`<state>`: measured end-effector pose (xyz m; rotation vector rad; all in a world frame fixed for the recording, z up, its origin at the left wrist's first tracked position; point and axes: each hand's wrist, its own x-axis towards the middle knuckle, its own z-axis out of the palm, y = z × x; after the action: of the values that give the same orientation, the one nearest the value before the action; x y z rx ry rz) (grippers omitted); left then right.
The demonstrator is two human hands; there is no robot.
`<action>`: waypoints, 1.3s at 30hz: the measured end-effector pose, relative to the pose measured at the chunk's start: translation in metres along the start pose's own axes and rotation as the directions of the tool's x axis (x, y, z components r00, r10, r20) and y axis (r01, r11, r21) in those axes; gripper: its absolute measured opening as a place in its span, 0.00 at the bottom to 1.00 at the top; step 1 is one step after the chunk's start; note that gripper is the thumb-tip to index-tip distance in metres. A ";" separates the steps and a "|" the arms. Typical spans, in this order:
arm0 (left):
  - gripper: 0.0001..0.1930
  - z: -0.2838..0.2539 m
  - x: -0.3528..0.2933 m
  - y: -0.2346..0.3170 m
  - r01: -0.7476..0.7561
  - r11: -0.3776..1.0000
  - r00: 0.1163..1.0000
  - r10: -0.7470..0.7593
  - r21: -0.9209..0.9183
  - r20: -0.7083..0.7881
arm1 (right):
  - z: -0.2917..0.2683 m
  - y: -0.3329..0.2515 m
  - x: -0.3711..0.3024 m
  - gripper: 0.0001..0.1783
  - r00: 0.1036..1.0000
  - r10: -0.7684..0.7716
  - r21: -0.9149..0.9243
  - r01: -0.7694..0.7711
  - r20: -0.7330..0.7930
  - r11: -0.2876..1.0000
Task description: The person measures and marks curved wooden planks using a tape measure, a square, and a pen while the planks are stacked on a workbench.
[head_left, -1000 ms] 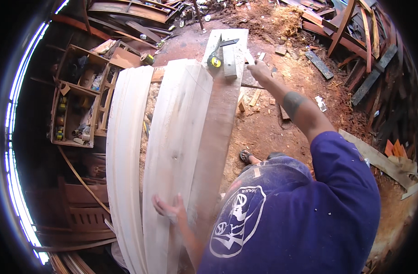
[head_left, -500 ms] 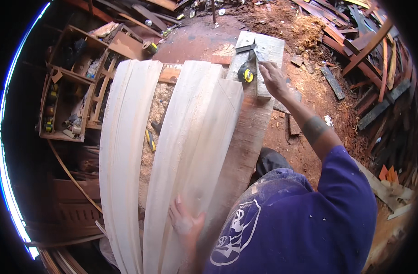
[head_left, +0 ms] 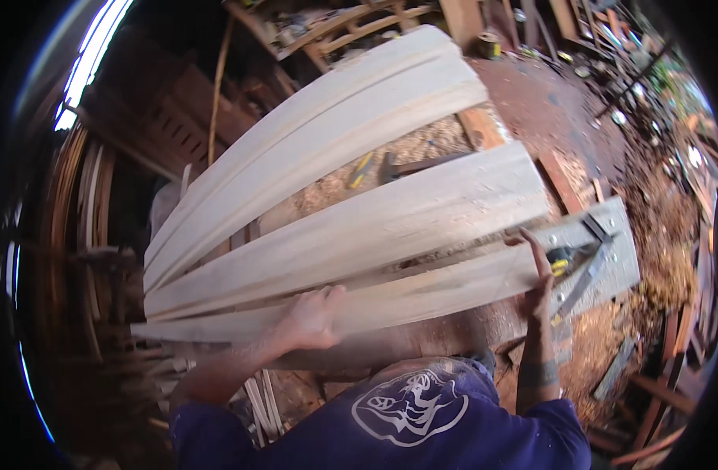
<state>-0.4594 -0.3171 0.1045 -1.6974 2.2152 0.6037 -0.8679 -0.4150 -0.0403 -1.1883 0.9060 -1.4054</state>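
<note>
Head view. My left hand (head_left: 312, 319) lies flat, fingers spread, on the near pale plank (head_left: 375, 301), which rests across the tabletop (head_left: 422, 333) in front of me. My right hand (head_left: 538, 274) presses open-fingered on the same plank's far end, just beside a yellow tape measure (head_left: 560, 264) and a metal square (head_left: 590, 262) on a grey board (head_left: 618, 274).

Risk: neither hand grips; both only press. As I judge it, the plank could slide on the sawdust (head_left: 359, 184) or tip off the edge. Its end could knock the tape measure off.

Containers: a wooden crate (head_left: 328, 31) at the top holds small items, too blurred to identify.
</note>
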 end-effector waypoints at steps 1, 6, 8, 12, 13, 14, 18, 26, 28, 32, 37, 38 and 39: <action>0.46 0.008 0.003 -0.006 0.056 0.998 0.998 -0.057 -0.028 -0.023 | -0.002 0.006 -0.003 0.60 0.998 -0.037 -0.012 0.037 -0.040 0.999; 0.41 -0.008 -0.011 -0.001 0.044 0.996 0.992 -0.035 -0.078 0.123 | -0.008 0.026 -0.020 0.55 0.999 -0.001 0.074 0.004 -0.040 0.997; 0.40 -0.020 -0.026 -0.005 -0.021 0.997 0.997 0.026 -0.073 0.072 | 0.007 -0.006 -0.007 0.52 0.999 -0.008 0.072 0.011 -0.041 0.997; 0.41 -0.103 -0.015 -0.014 0.055 0.988 0.972 -0.021 -0.142 0.232 | 0.034 -0.076 0.043 0.51 1.000 -0.003 -0.105 0.000 -0.026 0.994; 0.42 -0.120 -0.019 -0.022 0.068 0.989 0.976 -0.037 -0.133 0.216 | 0.041 -0.094 0.062 0.50 1.000 -0.001 -0.146 0.004 0.021 0.989; 0.43 -0.138 -0.022 -0.030 0.079 0.989 0.980 -0.055 -0.125 0.191 | 0.043 -0.101 0.076 0.51 0.999 0.037 -0.011 -0.037 -0.021 0.999; 0.46 -0.199 -0.008 -0.065 0.052 0.996 0.992 -0.044 -0.072 0.118 | 0.080 -0.134 0.154 0.49 0.965 0.135 0.078 -0.120 -0.227 0.990; 0.58 -0.240 0.057 -0.161 0.109 0.994 0.990 -0.109 -0.008 -0.084 | 0.164 -0.093 0.328 0.35 0.999 -0.026 -0.053 0.024 -0.042 0.998; 0.60 -0.239 0.062 -0.193 0.159 0.987 0.974 -0.161 -0.027 -0.159 | 0.193 -0.063 0.385 0.34 0.994 -0.036 0.132 0.022 0.107 0.991; 0.59 -0.268 0.113 -0.198 0.260 0.959 0.941 -0.277 -0.110 -0.196 | 0.198 0.017 0.514 0.31 0.955 -0.278 -0.142 0.291 0.103 0.946; 0.56 -0.256 0.162 -0.258 0.166 0.984 0.928 -0.179 -0.068 -0.327 | 0.233 0.071 0.553 0.25 0.727 -0.642 -0.547 0.650 0.245 0.527; 0.56 -0.251 0.175 -0.262 0.138 0.990 0.923 -0.143 -0.037 -0.357 | 0.234 0.068 0.551 0.31 0.881 -0.425 -0.566 0.463 0.208 0.682; 0.56 -0.249 0.190 -0.263 0.133 0.990 0.922 -0.139 -0.042 -0.361 | 0.237 0.059 0.545 0.36 0.972 -0.177 -0.594 0.235 0.155 0.770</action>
<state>-0.2497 -0.6566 0.1926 -2.0950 2.3028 0.2908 -0.6082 -0.9436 0.0589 -1.8749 1.2473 -1.2425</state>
